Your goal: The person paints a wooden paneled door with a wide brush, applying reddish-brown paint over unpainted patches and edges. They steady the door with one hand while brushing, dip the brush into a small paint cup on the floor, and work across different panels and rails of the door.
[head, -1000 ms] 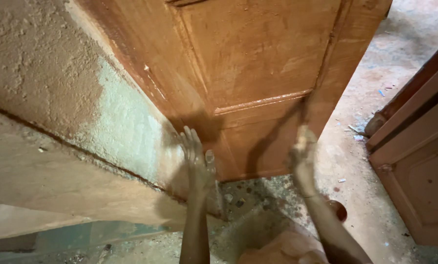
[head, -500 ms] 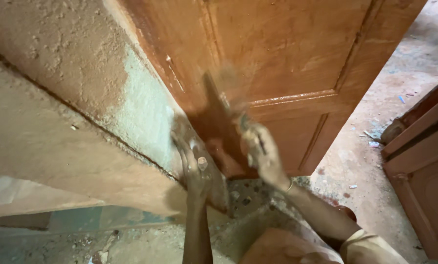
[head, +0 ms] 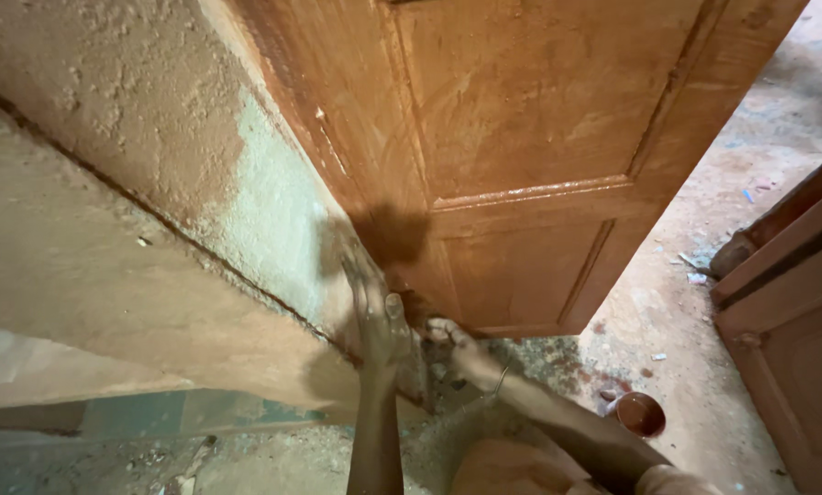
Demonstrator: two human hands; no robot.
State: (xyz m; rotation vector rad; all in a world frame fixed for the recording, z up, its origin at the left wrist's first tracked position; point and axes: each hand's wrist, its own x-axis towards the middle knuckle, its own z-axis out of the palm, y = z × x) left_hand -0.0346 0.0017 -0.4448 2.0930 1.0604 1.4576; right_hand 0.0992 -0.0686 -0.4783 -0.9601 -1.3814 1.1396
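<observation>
The left hand lies flat, fingers together, against the brown panelled door edge. Just right of it, the right hand touches the door's bottom corner; its grip is unclear.

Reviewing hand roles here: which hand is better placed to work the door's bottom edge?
Probably the right hand: it is low beside the door bottom, while the left hand lies flat on the wall.

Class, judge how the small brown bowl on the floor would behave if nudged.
The bowl looks small and shallow, so probably light and would slide easily on the dusty floor. Sitting upright with an open rim, it seems unlikely to roll, though it might tip.
</observation>
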